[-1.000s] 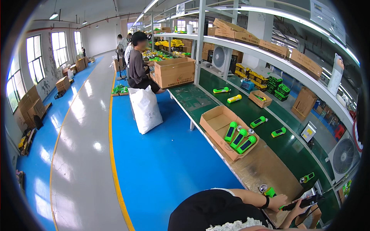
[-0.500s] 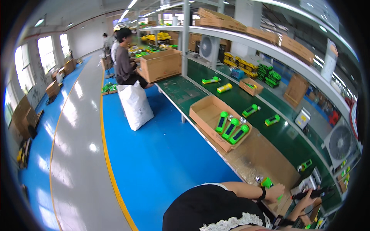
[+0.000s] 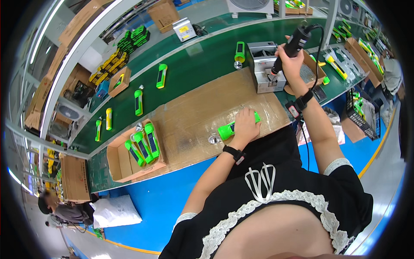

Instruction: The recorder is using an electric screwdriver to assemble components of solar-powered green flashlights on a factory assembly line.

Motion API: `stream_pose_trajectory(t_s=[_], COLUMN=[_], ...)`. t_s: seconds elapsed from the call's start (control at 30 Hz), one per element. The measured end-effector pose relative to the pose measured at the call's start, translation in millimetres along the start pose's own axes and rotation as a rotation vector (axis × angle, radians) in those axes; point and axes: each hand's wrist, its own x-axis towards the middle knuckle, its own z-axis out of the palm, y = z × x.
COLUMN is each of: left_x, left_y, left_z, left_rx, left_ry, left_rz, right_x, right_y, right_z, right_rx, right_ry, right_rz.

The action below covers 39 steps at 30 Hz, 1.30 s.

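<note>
My left hand [image 3: 246,124] is closed over a green flashlight [image 3: 225,131] that lies on the cardboard sheet. A dark panel shows on its side, and a clear round reflector piece [image 3: 214,138] is at its near-left end. In my right hand [image 3: 291,64] is a black electric screwdriver [image 3: 297,42], gripped with its cord hanging down. Its bit points down at the front of a grey metal box-shaped machine [image 3: 261,64], possibly touching it; I cannot tell. Dark bands circle both wrists.
Cardboard [image 3: 185,125] covers part of the green bench. An open carton [image 3: 118,166] at left holds several green flashlights; more stand along the bench's far side. At right are a yellow flashlight [image 3: 336,67] and a black crate [image 3: 366,113]. A white sack [image 3: 115,211] and a seated person are lower left.
My view has swung from the aisle toward the bench. The left hand stays on the flashlight; the right hand still grips the screwdriver, now seen at the metal machine.
</note>
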Motion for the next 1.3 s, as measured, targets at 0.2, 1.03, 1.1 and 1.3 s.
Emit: stream_pose_trajectory(t_s=[0.2, 1.03, 1.1, 1.3], left_x=[-0.2, -10.3, -10.0, -8.9], left_y=[3.1, -5.1, -5.0, -3.6], left_z=[3.2, 8.2, 8.9, 11.3], left_rx=[-0.006, -0.134, -0.147, -0.143], left_ry=[0.004, 0.176, 0.187, 0.191], left_rz=[0.008, -0.008, -0.005, -0.002], right_x=[-7.5, -90.5, -94.7, -101.5], right_y=[18.6, -40.0, -40.0, -36.8], right_z=[-9.0, 20.2, 21.3, 22.4], right_rx=[-0.085, 0.209, 0.199, 0.14], right_ry=[-0.06, -0.33, -0.334, -0.356], right_rz=[0.052, 0.312, 0.313, 0.323])
